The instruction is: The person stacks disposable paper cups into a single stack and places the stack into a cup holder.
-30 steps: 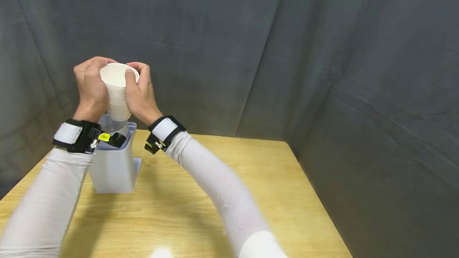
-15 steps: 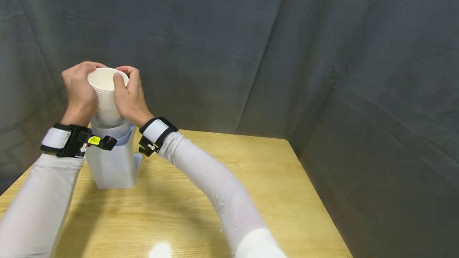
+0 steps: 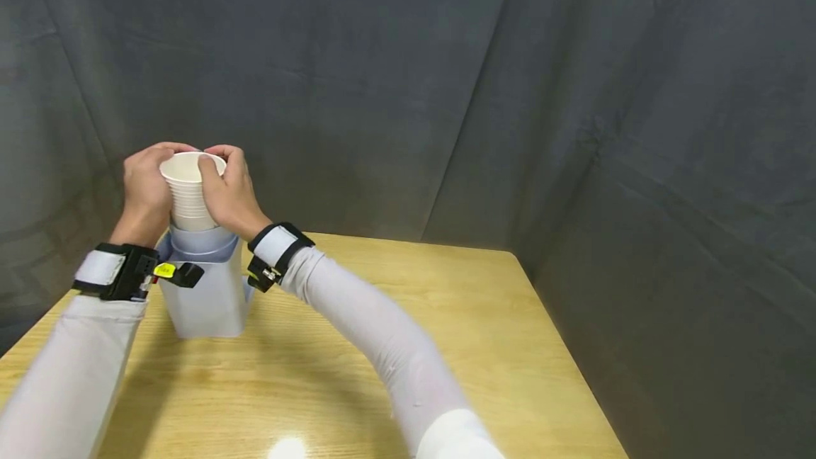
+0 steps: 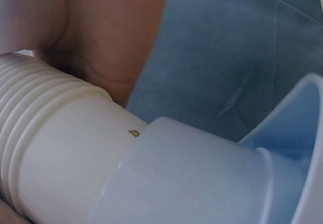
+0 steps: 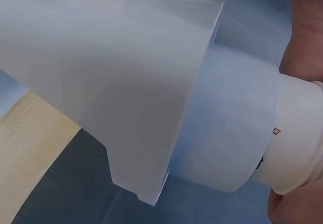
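Between my two hands is a stack of white paper cups [image 3: 189, 197], mouths up, with several ridged rims nested together. My left hand [image 3: 145, 193] grips its left side. On the right side my right hand [image 3: 229, 190] holds it, the thumb over the top rim. The stack's lower end sits inside the round bluish collar [image 3: 205, 241] on top of a white, squared cup dispenser [image 3: 207, 303]. In the left wrist view the bottom cup [image 4: 75, 148] enters the collar's mouth. The right wrist view shows the same joint from the side, the collar [image 5: 227, 118] around the cup.
The dispenser stands on a wooden table [image 3: 382, 303] near its left far part. A grey curtain [image 3: 357, 91] hangs behind and along the sides. A light-coloured flat part [image 3: 248, 289] juts out at the dispenser's right.
Both hands have lowered the cup stack, first leftward, then down, from above the dispenser into its collar. The grip on the stack stays the same.
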A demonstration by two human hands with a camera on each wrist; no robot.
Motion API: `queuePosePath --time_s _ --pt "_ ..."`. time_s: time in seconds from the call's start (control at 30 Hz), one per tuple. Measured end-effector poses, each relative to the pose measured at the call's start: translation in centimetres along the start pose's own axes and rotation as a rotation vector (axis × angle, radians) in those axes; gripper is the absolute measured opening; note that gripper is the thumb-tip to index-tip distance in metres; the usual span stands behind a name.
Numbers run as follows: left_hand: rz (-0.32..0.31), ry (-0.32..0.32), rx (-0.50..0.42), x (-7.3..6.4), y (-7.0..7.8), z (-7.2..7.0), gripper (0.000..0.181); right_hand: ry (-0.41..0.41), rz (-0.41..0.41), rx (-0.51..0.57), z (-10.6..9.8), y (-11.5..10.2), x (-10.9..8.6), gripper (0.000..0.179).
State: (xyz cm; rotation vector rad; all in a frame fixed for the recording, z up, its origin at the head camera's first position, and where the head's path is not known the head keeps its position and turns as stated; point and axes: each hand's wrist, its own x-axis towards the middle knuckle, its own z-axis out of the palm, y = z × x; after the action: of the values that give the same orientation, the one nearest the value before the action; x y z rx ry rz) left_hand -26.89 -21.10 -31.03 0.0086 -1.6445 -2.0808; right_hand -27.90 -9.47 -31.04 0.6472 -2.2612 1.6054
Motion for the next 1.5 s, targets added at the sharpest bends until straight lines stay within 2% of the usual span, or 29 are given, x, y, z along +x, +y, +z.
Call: queuePosePath --time_s 0.2,0.43,0.5,0.83,0.97,1.13,1.3,1.5 --pt "0.022 -0.022 0.163 -0.2 -0.2 -0.1 0.045 -0.001 0.009 0.001 -0.1 0.1 0.3 0.028" --pt "0.021 -0.035 0.266 -0.2 -0.2 0.0 0.043 0.0 0.038 -0.001 -0.3 0.3 0.5 0.029" --pt "0.009 -0.038 0.245 -0.2 -0.3 0.0 0.042 -0.002 0.034 -0.004 -0.3 0.3 0.5 0.029" --pt "0.021 -0.026 0.27 -0.1 -0.7 0.1 0.045 0.007 0.019 -0.042 -0.3 0.6 0.5 0.029" --pt "-0.027 -0.055 0.295 -0.3 -1.2 -0.5 0.043 0.002 0.029 -0.056 0.1 1.2 0.2 0.028" --pt "-0.061 -0.109 0.241 -0.5 -1.7 -1.2 0.039 -0.004 0.046 -0.063 0.4 1.9 -0.2 0.027" --pt "-0.031 -0.196 0.351 -0.4 -1.8 -2.1 0.042 -0.018 0.049 -0.083 0.5 2.3 -0.5 0.027" --pt "-0.027 -0.246 0.441 -0.3 -2.0 -3.0 0.038 -0.031 0.077 -0.145 0.5 2.3 -0.6 0.027"
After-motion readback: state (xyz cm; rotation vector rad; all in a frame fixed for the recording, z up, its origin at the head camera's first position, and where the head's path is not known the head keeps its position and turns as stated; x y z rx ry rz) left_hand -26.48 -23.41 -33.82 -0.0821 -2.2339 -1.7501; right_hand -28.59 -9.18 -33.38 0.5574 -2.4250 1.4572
